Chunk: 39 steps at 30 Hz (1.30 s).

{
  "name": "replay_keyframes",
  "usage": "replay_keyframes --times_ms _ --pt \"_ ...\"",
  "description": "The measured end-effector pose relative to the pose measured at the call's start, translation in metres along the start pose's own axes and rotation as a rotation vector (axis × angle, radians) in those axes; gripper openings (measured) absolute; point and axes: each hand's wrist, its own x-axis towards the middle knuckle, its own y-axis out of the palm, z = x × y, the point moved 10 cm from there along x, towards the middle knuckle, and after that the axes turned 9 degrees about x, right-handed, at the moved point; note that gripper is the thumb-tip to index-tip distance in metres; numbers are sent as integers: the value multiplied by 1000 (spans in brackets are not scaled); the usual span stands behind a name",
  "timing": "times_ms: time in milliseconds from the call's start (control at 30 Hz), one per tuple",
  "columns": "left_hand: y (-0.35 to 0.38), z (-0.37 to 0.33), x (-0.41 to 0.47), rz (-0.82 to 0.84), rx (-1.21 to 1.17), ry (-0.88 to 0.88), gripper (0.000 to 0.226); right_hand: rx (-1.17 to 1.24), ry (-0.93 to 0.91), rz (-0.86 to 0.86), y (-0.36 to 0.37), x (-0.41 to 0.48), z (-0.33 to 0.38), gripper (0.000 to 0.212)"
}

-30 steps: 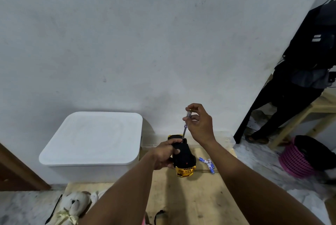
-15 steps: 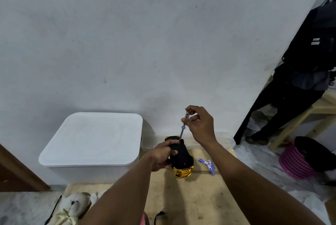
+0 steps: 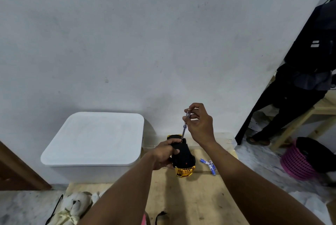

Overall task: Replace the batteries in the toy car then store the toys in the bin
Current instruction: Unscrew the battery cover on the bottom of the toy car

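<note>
Pale, scuffed wall fills most of the head view, and below it a low wooden bench (image 3: 190, 197) carries the work. On the bench, the toy car (image 3: 183, 159) lies belly-up, black underside facing the camera and gold bodywork showing at its near end. The left hand (image 3: 163, 154) is clamped around the car from the left, pinning it to the wood. The right hand (image 3: 200, 124) is closed in a fingertip pinch on the clear handle of a small screwdriver (image 3: 185, 126), whose shaft runs down and slightly left to meet the car's underside near its far end, presumably at the battery-cover screw; the screw itself is too small to make out. Just right of the car lie the blue-and-white batteries (image 3: 209, 165), loose on the bench. The white bin (image 3: 94, 139) sits to the left with its lid on, and a plush bear (image 3: 74, 206) rests at the bench's near left corner. To do this step well, the driver should stand straight over the screw with steady downward pressure so the tip does not cam out, while the left hand stops the car from turning. Once the screw comes free it should be kept somewhere safe, since it could easily roll off the wood.
</note>
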Motion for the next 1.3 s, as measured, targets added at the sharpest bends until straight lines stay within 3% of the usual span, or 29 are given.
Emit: replay_keyframes --times_ms 900,1300 --pt "0 -6 -4 12 18 33 48 -142 -78 33 6 3 -2 35" --pt "-6 -5 -1 -16 5 27 47 -87 -110 40 8 3 1 41"
